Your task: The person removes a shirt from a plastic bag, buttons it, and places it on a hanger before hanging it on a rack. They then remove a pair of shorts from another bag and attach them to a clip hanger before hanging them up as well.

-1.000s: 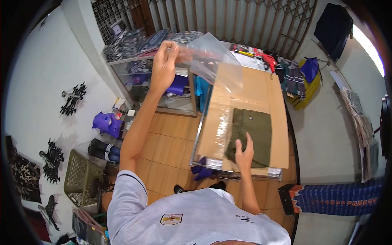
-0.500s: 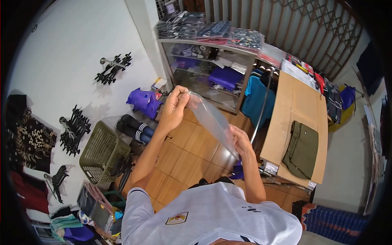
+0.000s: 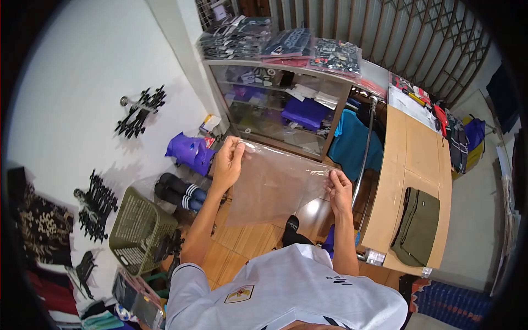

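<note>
Both hands are holding a clear plastic bag (image 3: 272, 187) stretched flat in front of the chest: the left hand (image 3: 226, 162) is pinching its upper left corner with closed fingers, and the right hand (image 3: 340, 190) is gripping its right edge. Below the bag, wooden floor (image 3: 247, 242) is showing. To the right, folded olive-green shorts (image 3: 416, 225) are lying on the cardboard-covered tabletop (image 3: 410, 146). Left, a green basket (image 3: 135, 231) is sitting on the floor; beyond, a glass display cabinet (image 3: 280, 99) is standing
</note>
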A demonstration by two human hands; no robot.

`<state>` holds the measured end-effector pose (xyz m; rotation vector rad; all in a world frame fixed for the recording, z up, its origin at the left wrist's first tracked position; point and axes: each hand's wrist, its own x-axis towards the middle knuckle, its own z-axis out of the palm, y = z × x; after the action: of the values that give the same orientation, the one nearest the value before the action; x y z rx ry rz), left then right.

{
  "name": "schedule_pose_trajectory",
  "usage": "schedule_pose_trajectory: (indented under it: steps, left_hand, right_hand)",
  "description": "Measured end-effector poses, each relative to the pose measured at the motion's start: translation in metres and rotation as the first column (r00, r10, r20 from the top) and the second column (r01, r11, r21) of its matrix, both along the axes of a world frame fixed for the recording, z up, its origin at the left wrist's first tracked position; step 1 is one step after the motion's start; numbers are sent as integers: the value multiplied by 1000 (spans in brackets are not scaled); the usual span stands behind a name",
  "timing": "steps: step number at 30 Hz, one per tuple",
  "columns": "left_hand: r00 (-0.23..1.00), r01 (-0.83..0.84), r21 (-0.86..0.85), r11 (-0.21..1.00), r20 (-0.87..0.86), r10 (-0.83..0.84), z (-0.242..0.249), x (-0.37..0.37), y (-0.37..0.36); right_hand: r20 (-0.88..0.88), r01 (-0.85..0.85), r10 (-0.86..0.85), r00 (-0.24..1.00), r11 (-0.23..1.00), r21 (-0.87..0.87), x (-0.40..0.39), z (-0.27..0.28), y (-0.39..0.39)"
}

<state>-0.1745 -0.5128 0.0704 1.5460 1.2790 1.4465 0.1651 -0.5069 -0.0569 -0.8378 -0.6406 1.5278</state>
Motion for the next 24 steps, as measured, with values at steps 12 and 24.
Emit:
schedule_pose_trajectory:
  steps: [12, 24]
  left_hand:
    - [992, 112, 30, 993, 52, -114, -36, 53, 173]
    - [865, 496, -112, 861, 148, -479, -41, 153, 370]
  right_hand:
    - [271, 323, -346, 898, 938, 125, 63, 32, 121]
    - [431, 642, -719, 545, 689, 338, 141, 85, 202]
